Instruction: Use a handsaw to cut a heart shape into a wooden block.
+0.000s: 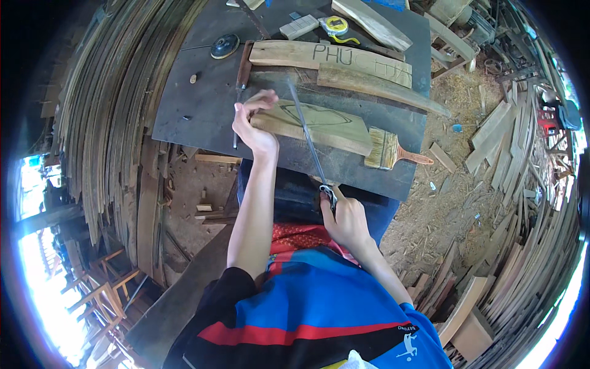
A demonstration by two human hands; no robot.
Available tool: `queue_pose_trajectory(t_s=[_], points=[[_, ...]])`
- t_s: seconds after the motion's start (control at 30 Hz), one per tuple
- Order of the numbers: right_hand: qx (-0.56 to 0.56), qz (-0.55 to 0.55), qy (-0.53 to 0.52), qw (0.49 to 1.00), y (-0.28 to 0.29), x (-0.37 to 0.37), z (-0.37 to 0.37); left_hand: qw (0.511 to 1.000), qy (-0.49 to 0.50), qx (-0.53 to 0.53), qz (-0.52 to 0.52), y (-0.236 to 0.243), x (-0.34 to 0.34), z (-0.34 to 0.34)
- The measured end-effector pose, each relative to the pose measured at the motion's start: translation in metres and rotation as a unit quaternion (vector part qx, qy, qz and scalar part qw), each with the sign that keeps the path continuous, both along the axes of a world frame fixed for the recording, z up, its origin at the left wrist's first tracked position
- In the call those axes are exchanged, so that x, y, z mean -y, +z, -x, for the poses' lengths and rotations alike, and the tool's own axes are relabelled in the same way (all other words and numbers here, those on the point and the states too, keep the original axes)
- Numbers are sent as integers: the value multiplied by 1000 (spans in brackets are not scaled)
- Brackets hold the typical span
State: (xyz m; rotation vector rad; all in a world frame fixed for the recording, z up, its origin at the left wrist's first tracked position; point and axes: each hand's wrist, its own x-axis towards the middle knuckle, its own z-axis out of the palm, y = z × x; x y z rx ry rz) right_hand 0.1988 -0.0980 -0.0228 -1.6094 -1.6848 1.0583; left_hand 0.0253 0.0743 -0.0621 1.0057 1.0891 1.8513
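My left hand (257,128) is at the left end of a light wooden board (336,129) bearing a dark drawn outline, its fingers curled round that end. My right hand (344,218) grips the wrapped handle of a long, narrow metal file (310,147), whose blade slants up and away across the board. Just right of the board lies a wide brush (382,147) with a wooden handle. A wooden-handled tool (243,67) lies beyond my left hand.
The dark worktop (184,111) also holds a lettered plank (276,54), a curved plank (375,86), a tape measure (335,26) and a round pad (225,46). Stacked planks (104,111) stand left; loose boards (491,132) and shavings cover the floor at right.
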Motion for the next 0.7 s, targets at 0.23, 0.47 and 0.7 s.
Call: queue_pose_trajectory(t_s=[0.23,0.47,0.7], points=[[46,-109,-26,993,1,-38,17,981,59,180,-39,5,-22,-24],[108,-71,-14,992,17,-58,19,976,46,131,-169,-15,-29,-25],[119,-79,-17,990,16,-74,28,984,64,100,-132,-10,-30,-22]])
